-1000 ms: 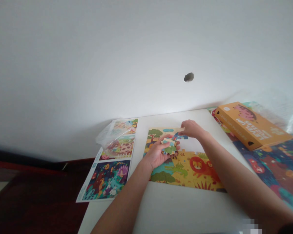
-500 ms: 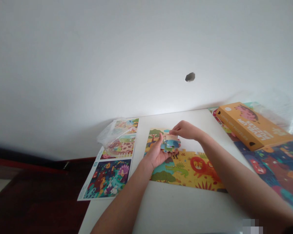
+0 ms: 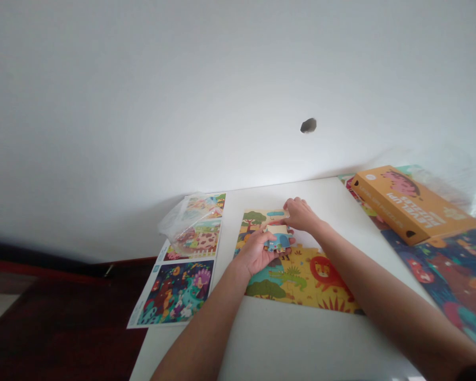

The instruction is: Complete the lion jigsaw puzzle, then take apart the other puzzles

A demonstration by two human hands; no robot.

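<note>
My left hand (image 3: 254,253) is closed around a small stack of puzzle pieces (image 3: 278,238), and its thumb lies on top. The uppermost piece is cream and blue. My right hand (image 3: 302,215) is just beyond the stack, at the far edge of a partly joined jigsaw puzzle (image 3: 301,286). Its fingers are curled together, and what they grip, if anything, is hidden. Trees, a crocodile and a red-maned lion show on the puzzle, which lies on the white table (image 3: 254,338). My right forearm covers part of its right side.
To the left lies a picture sheet (image 3: 174,291) with a clear plastic bag (image 3: 174,222) over its far part. At the right, an orange puzzle box (image 3: 412,203) rests on another, dark-blue puzzle (image 3: 456,270). A white wall (image 3: 222,106) with a hole (image 3: 308,125) stands behind.
My right hand has moved slightly right from above the stack, with its fingers curled more. The stack's top now shows more plainly under my left thumb.
</note>
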